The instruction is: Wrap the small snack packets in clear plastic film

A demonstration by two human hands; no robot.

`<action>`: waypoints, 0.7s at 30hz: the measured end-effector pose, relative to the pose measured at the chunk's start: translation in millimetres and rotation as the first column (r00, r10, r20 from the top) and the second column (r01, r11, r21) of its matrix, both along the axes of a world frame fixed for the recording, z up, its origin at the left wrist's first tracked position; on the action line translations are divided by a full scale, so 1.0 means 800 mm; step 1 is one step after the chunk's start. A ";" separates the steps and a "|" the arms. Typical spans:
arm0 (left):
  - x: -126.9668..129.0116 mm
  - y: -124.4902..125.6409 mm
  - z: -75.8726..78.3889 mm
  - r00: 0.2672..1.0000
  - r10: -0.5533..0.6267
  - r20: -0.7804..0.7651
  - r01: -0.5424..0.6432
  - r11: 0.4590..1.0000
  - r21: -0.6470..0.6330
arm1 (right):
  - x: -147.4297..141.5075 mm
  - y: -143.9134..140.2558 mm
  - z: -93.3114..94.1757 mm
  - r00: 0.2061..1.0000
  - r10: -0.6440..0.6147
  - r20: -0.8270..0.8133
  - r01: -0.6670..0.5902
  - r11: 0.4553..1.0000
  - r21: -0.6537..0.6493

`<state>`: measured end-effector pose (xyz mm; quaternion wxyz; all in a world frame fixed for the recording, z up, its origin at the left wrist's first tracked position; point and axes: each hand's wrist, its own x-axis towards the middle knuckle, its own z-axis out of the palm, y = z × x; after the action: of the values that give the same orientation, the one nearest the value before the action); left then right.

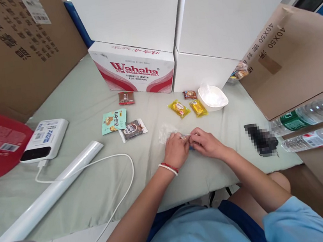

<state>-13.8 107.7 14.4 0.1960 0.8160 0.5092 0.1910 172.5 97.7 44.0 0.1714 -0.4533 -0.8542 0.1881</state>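
Observation:
My left hand (177,149), with red and white bracelets at its wrist, is closed on a crumpled clear plastic bag (166,132). Fingertips of my right hand (205,142) pinch beside it, meeting the left fingers at the bag's edge. A bit of blue shows under the fingers, too covered to make out. Beyond the hands lie two yellow snack packets (179,108) and a small brown-red packet (189,94). Next to them a white bowl (219,103) holds clear plastic. Left of the hands are a mint-green packet (113,121), a dark grey packet (134,129) and a brown packet (126,98).
A Wahaha carton (134,69) and white boxes (210,66) stand at the back. At left lie a white power bank (47,137) with a cable (128,160) and a long white tube (60,184). Plastic bottles (319,139) and a blurred black object (261,140) lie at right.

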 end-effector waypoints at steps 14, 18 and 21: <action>-0.082 0.055 -0.018 0.489 0.656 0.575 -0.594 0.733 -0.332 | -0.018 -0.021 -0.023 0.984 -0.108 0.143 0.112 0.993 -0.022; -0.088 0.067 -0.020 0.548 0.670 0.501 -0.633 0.724 -0.274 | -0.019 -0.021 -0.029 0.984 -0.091 0.154 0.097 0.995 -0.032; -0.076 0.055 -0.021 0.773 0.552 0.314 -0.495 0.833 -0.247 | -0.020 -0.018 -0.028 0.990 -0.073 0.118 0.081 0.995 -0.060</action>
<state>-74.7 151.4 -2.2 0.2887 0.5727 0.6825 0.3504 156.8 83.1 21.5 0.1139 -0.5014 -0.8382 0.1820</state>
